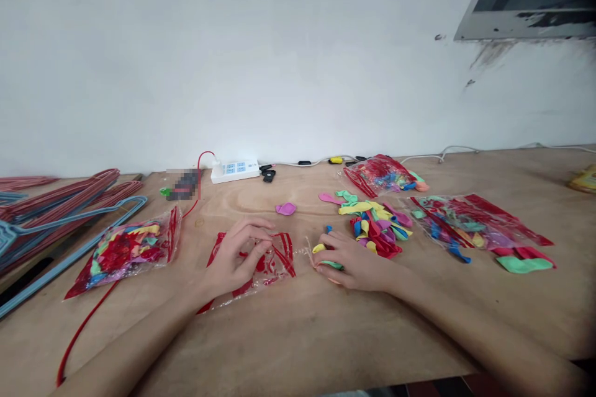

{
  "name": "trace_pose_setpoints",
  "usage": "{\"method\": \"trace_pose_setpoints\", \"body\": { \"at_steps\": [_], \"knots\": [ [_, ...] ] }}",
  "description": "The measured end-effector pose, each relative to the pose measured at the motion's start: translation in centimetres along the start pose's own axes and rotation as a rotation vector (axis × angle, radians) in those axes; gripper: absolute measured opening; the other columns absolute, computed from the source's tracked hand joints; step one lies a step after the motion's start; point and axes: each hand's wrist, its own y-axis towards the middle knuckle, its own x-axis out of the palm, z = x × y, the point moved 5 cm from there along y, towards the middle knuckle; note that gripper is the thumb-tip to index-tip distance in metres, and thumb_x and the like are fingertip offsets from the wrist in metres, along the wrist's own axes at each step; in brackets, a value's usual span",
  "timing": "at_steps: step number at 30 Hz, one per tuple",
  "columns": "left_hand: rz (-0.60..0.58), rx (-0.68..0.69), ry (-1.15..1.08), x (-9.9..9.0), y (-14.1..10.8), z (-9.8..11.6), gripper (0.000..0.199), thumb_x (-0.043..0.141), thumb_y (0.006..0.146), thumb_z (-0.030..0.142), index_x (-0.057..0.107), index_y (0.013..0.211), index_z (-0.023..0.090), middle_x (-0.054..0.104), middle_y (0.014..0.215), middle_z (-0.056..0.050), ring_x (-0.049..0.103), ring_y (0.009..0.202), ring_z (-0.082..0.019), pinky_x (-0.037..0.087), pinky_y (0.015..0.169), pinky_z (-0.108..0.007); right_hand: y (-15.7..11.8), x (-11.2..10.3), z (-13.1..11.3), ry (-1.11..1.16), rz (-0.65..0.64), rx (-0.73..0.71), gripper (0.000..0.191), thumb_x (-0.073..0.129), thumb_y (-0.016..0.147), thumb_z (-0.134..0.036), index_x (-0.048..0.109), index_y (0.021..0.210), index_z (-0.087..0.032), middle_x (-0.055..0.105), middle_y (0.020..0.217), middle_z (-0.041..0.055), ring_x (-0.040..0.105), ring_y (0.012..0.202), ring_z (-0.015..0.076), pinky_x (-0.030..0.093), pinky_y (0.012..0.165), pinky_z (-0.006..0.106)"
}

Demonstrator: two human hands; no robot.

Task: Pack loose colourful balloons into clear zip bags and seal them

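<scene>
My left hand (237, 257) rests with curled fingers on a clear plastic bag with red print (284, 254), and I cannot tell if it grips the bag. My right hand (351, 263) is bunched over a few deflated balloons (321, 257) in yellow and green. A loose heap of colourful deflated balloons (375, 229) lies just beyond it. A single pink balloon (285, 208) lies apart, above the gap between my hands. Further plastic bags of balloons lie to the left (128, 254), far right (479, 223) and back (379, 175).
Red and blue wire clothes hangers (60, 211) lie stacked at the left of the wooden table (279, 335). A white power strip (235, 170) with cables stands along the white wall (279, 56). A red cord (84, 329) runs down over the table's front edge.
</scene>
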Motion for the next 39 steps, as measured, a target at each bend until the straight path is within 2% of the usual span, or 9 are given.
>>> {"method": "trace_pose_setpoints", "body": {
  "at_steps": [4,14,17,20,24,28,35,37,39],
  "knots": [
    [0.009,0.016,0.037,-0.5,0.3,0.5,0.011,0.059,0.109,0.021,0.068,0.104,0.021,0.071,0.122,-0.010,0.070,0.114,-0.023,0.059,0.098,-0.038,-0.1,-0.1,0.0,0.012,0.002,-0.002,0.019,0.057,0.111,-0.033,0.073,0.111,-0.023,0.059,0.107,0.0078,0.059,0.101,0.0238,0.047,0.095,0.041],
    [-0.323,0.054,0.078,2.1,-0.5,-0.3,0.019,0.059,0.108,0.028,0.070,0.124,0.025,0.069,0.138,-0.012,0.063,0.133,-0.029,0.051,0.114,-0.048,-0.2,-0.6,0.2,-0.037,0.021,-0.005,0.022,0.057,0.111,-0.036,0.074,0.117,-0.024,0.061,0.106,0.0078,0.060,0.093,0.0220,0.045,0.083,0.035],
    [-0.507,-0.004,0.123,2.1,-0.5,-1.1,0.070,0.077,0.097,0.054,0.052,0.157,0.028,0.048,0.166,-0.016,0.046,0.152,-0.038,0.040,0.124,-0.058,-0.2,-0.6,0.3,-0.054,0.005,0.002,0.027,0.052,0.113,-0.040,0.073,0.120,-0.024,0.061,0.106,0.0078,0.059,0.092,0.0216,0.044,0.083,0.035],
    [-0.663,-0.100,0.157,1.5,-0.8,-2.6,0.131,0.092,0.068,0.076,0.027,0.173,0.032,0.028,0.177,-0.018,0.028,0.161,-0.048,0.032,0.128,-0.068,-0.3,-0.7,0.4,-0.048,0.005,0.003,0.029,0.052,0.113,-0.043,0.074,0.120,-0.024,0.061,0.105,0.0081,0.060,0.093,0.0222,0.045,0.084,0.035],
    [-0.789,-0.262,0.243,0.7,-2.4,-4.9,0.157,0.095,0.050,0.083,0.013,0.176,0.035,0.012,0.182,-0.019,0.010,0.165,-0.054,0.021,0.126,-0.079,-0.3,-0.9,0.4,-0.036,0.014,0.025,0.029,0.054,0.112,-0.042,0.073,0.123,-0.024,0.063,0.108,0.0092,0.060,0.093,0.0226,0.046,0.082,0.035],
    [-0.840,-0.308,0.306,1.1,-4.1,-5.6,0.173,0.093,0.039,0.088,0.005,0.177,0.030,0.003,0.182,-0.024,0.001,0.165,-0.055,0.006,0.126,-0.082,-0.2,-0.5,-0.4,-0.104,-0.002,-0.016,0.043,0.054,0.112,-0.042,0.060,0.152,-0.030,0.063,0.116,0.0103,0.058,0.102,0.0263,0.046,0.090,0.040],
    [-0.747,-0.252,0.289,1.0,-3.5,-4.6,0.162,0.097,0.047,0.077,0.011,0.176,0.030,0.036,0.173,-0.022,0.028,0.159,-0.057,0.008,0.127,-0.081,0.0,0.3,-1.1,-0.193,-0.042,-0.043,0.046,0.044,0.115,-0.037,0.054,0.159,-0.030,0.060,0.119,0.0119,0.055,0.104,0.0277,0.045,0.095,0.045],
    [-0.743,-0.250,0.301,0.9,-3.3,-4.3,0.158,0.098,0.051,0.074,0.012,0.176,0.031,0.040,0.171,-0.020,0.033,0.157,-0.057,0.011,0.127,-0.081,0.0,0.3,-1.2,-0.207,-0.036,-0.046,0.050,0.044,0.114,-0.036,0.048,0.164,-0.031,0.060,0.118,0.0118,0.055,0.103,0.0278,0.045,0.094,0.045],
    [-0.743,-0.260,0.316,0.9,-3.1,-4.1,0.154,0.098,0.054,0.071,0.012,0.175,0.032,0.040,0.171,-0.020,0.033,0.157,-0.057,0.017,0.126,-0.081,0.0,0.3,-1.2,-0.217,-0.029,-0.050,0.047,0.046,0.114,-0.036,0.053,0.160,-0.032,0.060,0.118,0.0115,0.055,0.104,0.0279,0.045,0.096,0.046]
  ]
}}
